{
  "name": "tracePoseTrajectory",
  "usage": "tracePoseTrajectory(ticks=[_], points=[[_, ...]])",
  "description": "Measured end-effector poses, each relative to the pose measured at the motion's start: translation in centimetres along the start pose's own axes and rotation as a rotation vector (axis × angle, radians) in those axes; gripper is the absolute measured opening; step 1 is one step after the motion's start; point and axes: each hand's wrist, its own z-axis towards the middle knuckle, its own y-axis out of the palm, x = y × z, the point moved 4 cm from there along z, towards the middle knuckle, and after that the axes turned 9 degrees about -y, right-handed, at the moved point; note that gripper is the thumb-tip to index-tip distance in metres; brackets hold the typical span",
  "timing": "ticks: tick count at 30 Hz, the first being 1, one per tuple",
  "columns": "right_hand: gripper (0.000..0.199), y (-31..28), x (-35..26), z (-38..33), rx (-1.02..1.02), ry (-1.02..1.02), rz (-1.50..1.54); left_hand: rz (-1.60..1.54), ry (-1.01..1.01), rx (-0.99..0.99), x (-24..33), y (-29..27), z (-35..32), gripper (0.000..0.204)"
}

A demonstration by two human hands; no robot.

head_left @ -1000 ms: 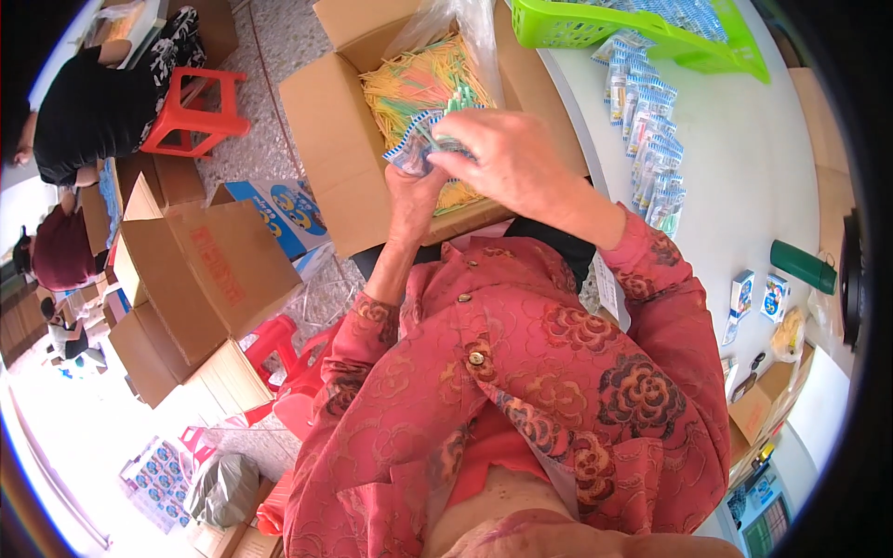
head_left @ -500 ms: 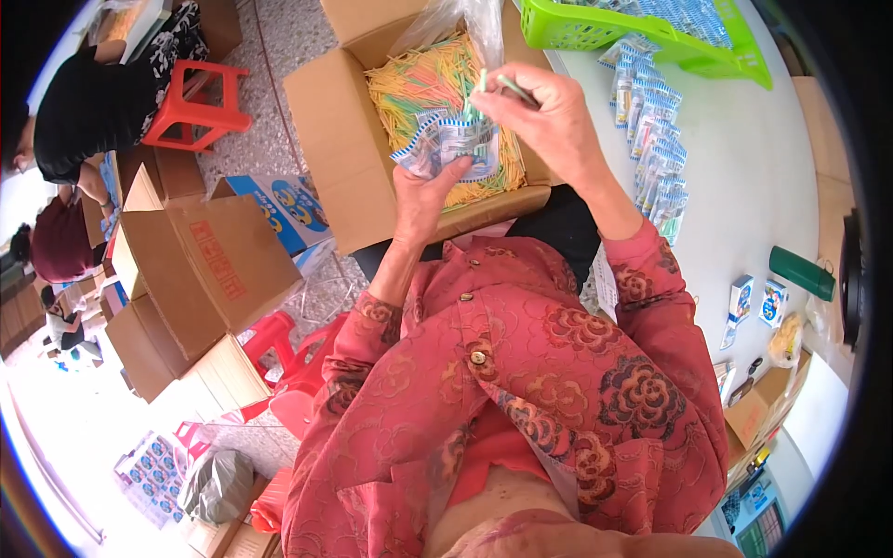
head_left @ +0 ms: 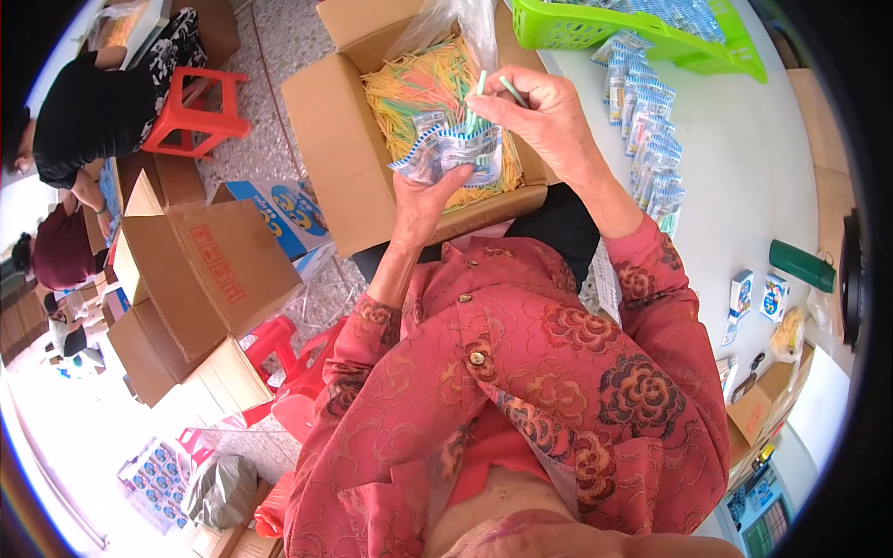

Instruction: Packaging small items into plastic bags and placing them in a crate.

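white table (head_left: 744, 167) — green basket (head_left: 595, 23) | packet row (head_left: 651, 139) | green cylinder (head_left: 802, 265) | two small boxes (head_left: 755, 298)

green basket (head_left: 642, 28) | red stool (head_left: 191, 112) | dark green bottle (head_left: 802, 266) | white table (head_left: 772, 177)

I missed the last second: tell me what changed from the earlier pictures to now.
The right hand lifted off the small packets and now pinches thin green sticks over them. The left hand holds the packets as before. The open box of coloured sticks stayed put.

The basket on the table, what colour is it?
Bright green basket, clearest in the head view.
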Motion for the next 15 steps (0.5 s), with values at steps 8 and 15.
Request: tracePoseTrajectory(ticks=[8,15], points=[[0.016,1.0,-0.9,-1.3,-0.098,0.051,-0.186,-0.047,0.030,-0.018,0.4,0.2,0.0,0.037],[0.030,-1.2,-0.8,-1.1,-0.049,-0.043,-0.090,-0.090,0.073,0.012,0.9,0.2,-0.2,0.041]])
